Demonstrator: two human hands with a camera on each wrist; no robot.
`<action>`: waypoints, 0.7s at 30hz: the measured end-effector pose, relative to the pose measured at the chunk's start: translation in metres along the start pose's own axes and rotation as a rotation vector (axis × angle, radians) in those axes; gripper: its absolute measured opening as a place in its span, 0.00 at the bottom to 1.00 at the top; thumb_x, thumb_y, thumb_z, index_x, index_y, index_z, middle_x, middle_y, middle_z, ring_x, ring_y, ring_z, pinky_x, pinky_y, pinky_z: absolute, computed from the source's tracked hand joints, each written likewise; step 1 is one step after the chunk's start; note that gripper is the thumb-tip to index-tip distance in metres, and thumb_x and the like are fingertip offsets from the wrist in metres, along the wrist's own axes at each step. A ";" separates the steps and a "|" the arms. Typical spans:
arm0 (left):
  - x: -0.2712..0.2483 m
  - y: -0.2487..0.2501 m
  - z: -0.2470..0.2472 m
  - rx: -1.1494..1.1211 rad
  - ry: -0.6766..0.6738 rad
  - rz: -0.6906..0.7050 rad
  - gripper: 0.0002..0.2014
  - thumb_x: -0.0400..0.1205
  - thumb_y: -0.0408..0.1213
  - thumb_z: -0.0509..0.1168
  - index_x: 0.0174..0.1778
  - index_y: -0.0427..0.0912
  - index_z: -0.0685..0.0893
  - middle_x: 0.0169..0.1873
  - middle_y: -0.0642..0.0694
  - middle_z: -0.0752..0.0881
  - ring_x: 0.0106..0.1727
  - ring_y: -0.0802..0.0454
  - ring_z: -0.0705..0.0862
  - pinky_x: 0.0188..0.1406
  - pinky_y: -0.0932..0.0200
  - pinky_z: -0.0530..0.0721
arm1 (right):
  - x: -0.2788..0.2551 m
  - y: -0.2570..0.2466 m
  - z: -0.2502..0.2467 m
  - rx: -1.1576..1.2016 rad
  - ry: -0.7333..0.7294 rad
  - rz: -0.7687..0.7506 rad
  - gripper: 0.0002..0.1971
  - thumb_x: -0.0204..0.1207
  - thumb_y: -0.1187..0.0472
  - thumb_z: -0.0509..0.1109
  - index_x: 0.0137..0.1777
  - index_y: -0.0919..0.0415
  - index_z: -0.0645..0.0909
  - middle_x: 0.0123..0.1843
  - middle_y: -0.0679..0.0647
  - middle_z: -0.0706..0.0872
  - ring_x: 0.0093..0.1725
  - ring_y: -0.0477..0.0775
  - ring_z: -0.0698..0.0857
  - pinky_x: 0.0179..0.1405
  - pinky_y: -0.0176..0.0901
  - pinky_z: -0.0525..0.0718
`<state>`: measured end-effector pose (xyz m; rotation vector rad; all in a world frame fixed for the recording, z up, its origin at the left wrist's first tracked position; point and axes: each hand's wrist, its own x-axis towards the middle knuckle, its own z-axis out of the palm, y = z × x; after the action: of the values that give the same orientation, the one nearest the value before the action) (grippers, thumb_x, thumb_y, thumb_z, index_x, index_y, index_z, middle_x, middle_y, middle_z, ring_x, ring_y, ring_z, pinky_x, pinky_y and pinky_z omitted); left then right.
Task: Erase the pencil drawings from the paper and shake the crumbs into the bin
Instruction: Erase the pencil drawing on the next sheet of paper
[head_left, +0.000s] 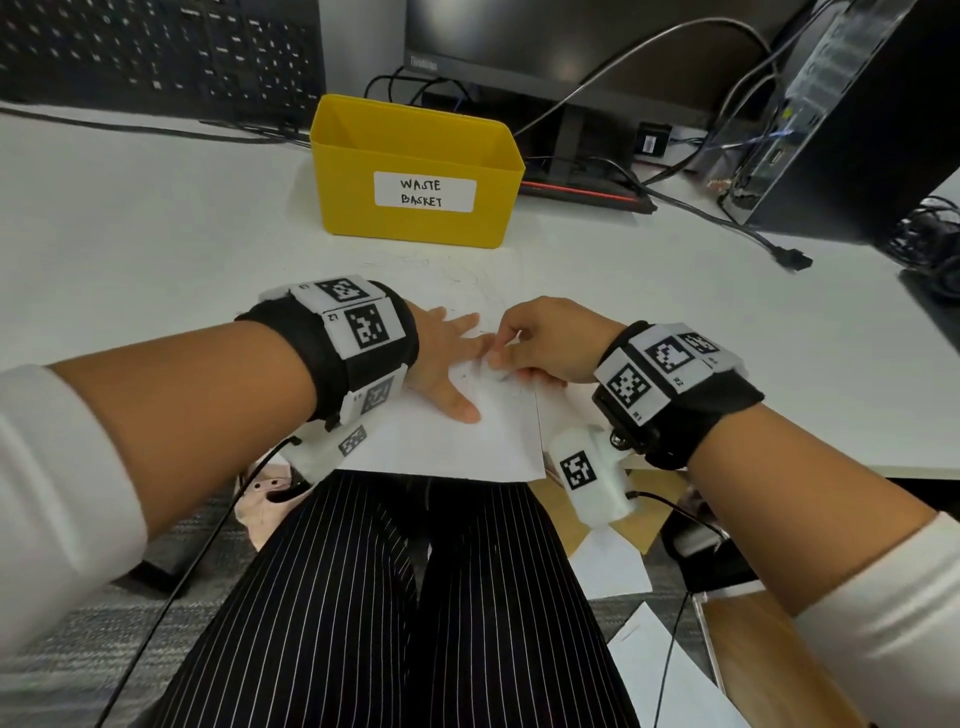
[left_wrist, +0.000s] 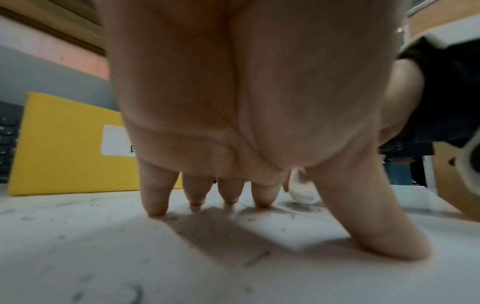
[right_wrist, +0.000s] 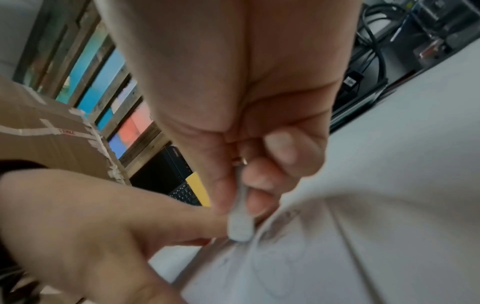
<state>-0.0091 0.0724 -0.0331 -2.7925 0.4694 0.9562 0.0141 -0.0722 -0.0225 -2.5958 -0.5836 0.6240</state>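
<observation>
A white sheet of paper (head_left: 457, 441) lies at the desk's near edge, with faint pencil marks and dark eraser crumbs (left_wrist: 301, 205) on it. My left hand (head_left: 447, 364) lies flat on the sheet, fingers (left_wrist: 155, 197) spread and pressing down. My right hand (head_left: 540, 343) pinches a small white eraser (right_wrist: 240, 228), whose tip touches the paper (right_wrist: 337, 246) just beside the left fingertips. The paper buckles a little near the eraser. A yellow bin (head_left: 415, 171) labelled "WASTE BASKET" stands behind the paper (left_wrist: 233, 267), upright.
A black keyboard (head_left: 156, 52) sits at the back left, a monitor stand (head_left: 571, 140) and cables behind the bin, a computer tower (head_left: 841, 114) at the right. Loose papers (head_left: 670, 675) and cardboard lie on the floor by my striped trousers.
</observation>
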 end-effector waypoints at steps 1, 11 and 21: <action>-0.001 0.000 -0.001 -0.001 -0.001 0.003 0.47 0.76 0.67 0.57 0.81 0.57 0.34 0.82 0.47 0.33 0.83 0.37 0.39 0.80 0.36 0.48 | 0.001 -0.004 0.000 -0.007 -0.007 -0.011 0.03 0.77 0.60 0.68 0.46 0.59 0.79 0.30 0.51 0.81 0.25 0.47 0.77 0.21 0.35 0.76; -0.001 0.001 -0.001 0.044 0.000 -0.022 0.48 0.76 0.68 0.55 0.81 0.54 0.32 0.81 0.48 0.31 0.83 0.39 0.38 0.79 0.37 0.48 | -0.018 -0.006 0.011 -0.072 -0.074 -0.036 0.03 0.75 0.63 0.68 0.41 0.56 0.81 0.25 0.48 0.78 0.18 0.38 0.74 0.16 0.23 0.71; 0.005 -0.002 0.003 -0.004 0.040 -0.008 0.49 0.75 0.67 0.58 0.82 0.52 0.35 0.82 0.48 0.34 0.83 0.39 0.40 0.80 0.40 0.46 | -0.008 -0.012 0.012 -0.076 0.049 -0.028 0.11 0.76 0.65 0.67 0.33 0.53 0.78 0.24 0.43 0.77 0.23 0.39 0.75 0.23 0.28 0.73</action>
<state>-0.0061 0.0737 -0.0385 -2.8199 0.4612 0.9027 -0.0020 -0.0624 -0.0236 -2.6605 -0.6392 0.5380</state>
